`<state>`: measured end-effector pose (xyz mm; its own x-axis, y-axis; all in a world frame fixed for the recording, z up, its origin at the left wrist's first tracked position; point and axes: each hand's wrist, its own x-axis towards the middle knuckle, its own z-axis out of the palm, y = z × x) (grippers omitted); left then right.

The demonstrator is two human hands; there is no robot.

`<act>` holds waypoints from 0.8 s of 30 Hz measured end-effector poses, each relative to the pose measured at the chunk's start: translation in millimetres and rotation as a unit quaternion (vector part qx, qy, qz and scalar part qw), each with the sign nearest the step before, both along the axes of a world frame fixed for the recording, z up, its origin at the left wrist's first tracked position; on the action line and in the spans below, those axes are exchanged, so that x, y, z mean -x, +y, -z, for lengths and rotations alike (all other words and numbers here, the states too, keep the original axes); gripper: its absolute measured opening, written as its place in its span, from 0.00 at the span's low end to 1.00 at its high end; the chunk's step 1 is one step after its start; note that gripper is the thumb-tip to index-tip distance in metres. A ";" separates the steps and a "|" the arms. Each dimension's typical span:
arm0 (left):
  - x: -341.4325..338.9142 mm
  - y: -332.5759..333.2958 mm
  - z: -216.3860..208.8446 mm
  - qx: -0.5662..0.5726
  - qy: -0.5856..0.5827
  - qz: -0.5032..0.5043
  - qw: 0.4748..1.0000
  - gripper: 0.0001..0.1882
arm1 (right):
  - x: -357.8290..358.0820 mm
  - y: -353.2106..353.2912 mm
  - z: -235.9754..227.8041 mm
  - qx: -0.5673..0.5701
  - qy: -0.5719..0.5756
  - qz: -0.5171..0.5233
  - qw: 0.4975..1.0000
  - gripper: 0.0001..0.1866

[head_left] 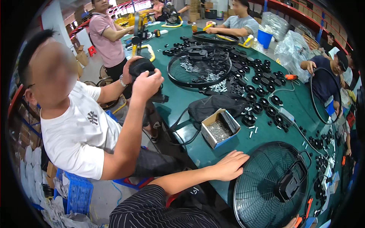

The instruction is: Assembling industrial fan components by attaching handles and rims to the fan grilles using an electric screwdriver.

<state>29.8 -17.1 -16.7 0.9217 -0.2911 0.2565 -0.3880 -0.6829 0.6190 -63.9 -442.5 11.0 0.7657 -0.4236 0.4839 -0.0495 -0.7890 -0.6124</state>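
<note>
Fan guard (266, 184) lies between both hands: left hand (230, 166) spread loosely against its rim, gripping nothing; right hand (292, 222) mostly cut off nearby, its grip unclear. Open box (228, 141) sits just beyond the left.

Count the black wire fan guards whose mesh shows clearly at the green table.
2: the nearer guard at the camera wearer's left hand, and the farther guard beyond the black bag. Others farther back may be hidden.
</note>
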 end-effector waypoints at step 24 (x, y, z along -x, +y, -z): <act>45.7 -41.6 8.8 0.269 -0.028 -0.157 0.950 0.43 | -37.5 6.9 8.5 -0.225 0.002 -0.170 0.959 0.32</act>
<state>-15.9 -58.7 -25.4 0.9222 0.1820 0.3411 -0.2599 -0.3613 0.8955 -26.3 -435.7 2.4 0.8985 -0.3142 0.3065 0.1601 -0.4156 -0.8953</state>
